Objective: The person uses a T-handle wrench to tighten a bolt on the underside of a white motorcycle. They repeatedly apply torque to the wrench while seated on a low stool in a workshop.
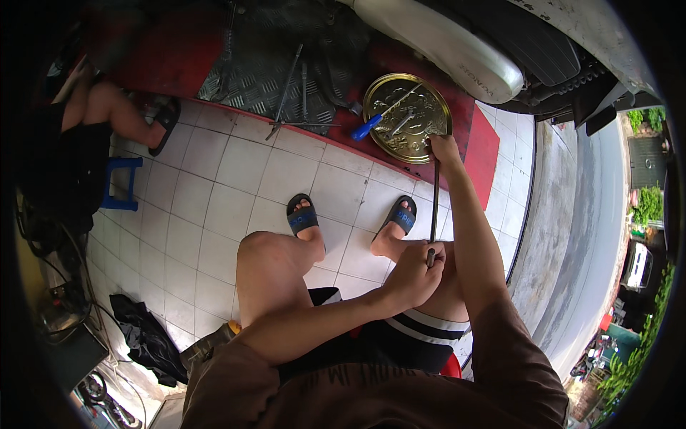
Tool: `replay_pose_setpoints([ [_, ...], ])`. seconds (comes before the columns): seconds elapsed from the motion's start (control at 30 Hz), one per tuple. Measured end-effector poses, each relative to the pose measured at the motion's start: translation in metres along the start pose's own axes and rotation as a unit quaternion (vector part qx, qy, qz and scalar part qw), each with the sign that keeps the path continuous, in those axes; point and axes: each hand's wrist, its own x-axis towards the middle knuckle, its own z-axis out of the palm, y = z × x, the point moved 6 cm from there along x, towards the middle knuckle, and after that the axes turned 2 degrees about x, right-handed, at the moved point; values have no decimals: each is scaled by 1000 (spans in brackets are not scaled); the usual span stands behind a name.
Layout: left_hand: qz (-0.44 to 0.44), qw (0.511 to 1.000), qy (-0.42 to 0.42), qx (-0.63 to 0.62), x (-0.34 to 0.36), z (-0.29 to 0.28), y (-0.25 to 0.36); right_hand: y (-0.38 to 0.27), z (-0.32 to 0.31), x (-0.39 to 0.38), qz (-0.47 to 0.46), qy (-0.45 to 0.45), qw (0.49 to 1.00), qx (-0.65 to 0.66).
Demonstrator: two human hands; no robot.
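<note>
The left grip (pixel 418 272) is closed around the near end of a dark rod (pixel 436 204), and the right grip (pixel 444 151) is clenched on its far end, so the rod lies between them above the white tiled floor (pixel 239 171). Just beside the right grip, perhaps touching it, a round gold tray (pixel 379 143) holds a blue-handled screwdriver (pixel 366 129) on the red platform (pixel 480 154). A silver motorcycle cover (pixel 457 50) crowds the space beyond; long tools (pixel 289 86) lie leftward, near a seated co-worker (pixel 118 111) and blue stool (pixel 123 184).
</note>
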Motion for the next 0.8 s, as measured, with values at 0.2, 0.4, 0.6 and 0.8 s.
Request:
replay_pose_setpoints([
  [0.2, -17, 998, 47, -41, 0, -8, -8, 5, 13, -1, 32, -32, 999, 0],
  [0.4, 85, 977, 192, 21, 2, -47, 30, -66, 43, -65, -36, -152, 983, 94],
  [0.6, 113, 954, 257, 102, 29, -106, 51, -130, 95, -141, -113, -322, 900, 270],
  [0.8, 102, 928, 271, 234, 43, -162, 58, -147, 130, -131, -102, -306, 869, 375],
])
